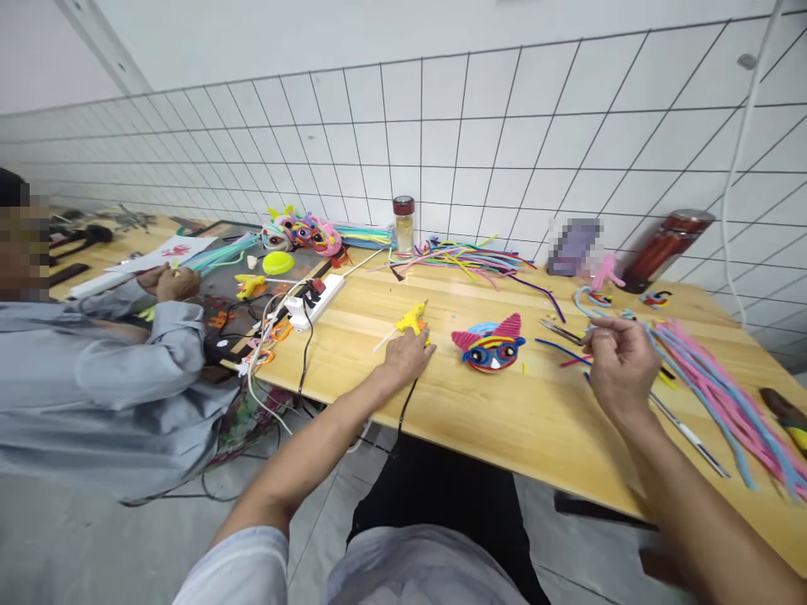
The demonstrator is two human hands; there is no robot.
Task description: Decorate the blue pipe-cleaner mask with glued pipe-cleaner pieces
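My left hand (407, 357) is closed around the handle of a yellow hot glue gun (411, 318), low over the table with its nozzle pointing away. A dark cord runs from below that hand over the table edge. My right hand (621, 365) is raised over the right side, fingers curled into a pinch; whatever they hold is too small to make out. Between my hands sits a cat-like face (495, 346) made of coloured pipe cleaners, with pink ears and blue-ringed eyes. Tweezers (561, 332) and a dark blue pipe cleaner (561, 349) lie just left of my right hand.
Pink and blue pipe cleaners (712, 386) spread at the right, beside a metal pen-like tool (690, 435). A glass jar (403, 227), a phone (573, 246) and a red flask (665, 250) stand along the wall. Left are a power strip (315, 301) and a co-worker's hands (178, 283).
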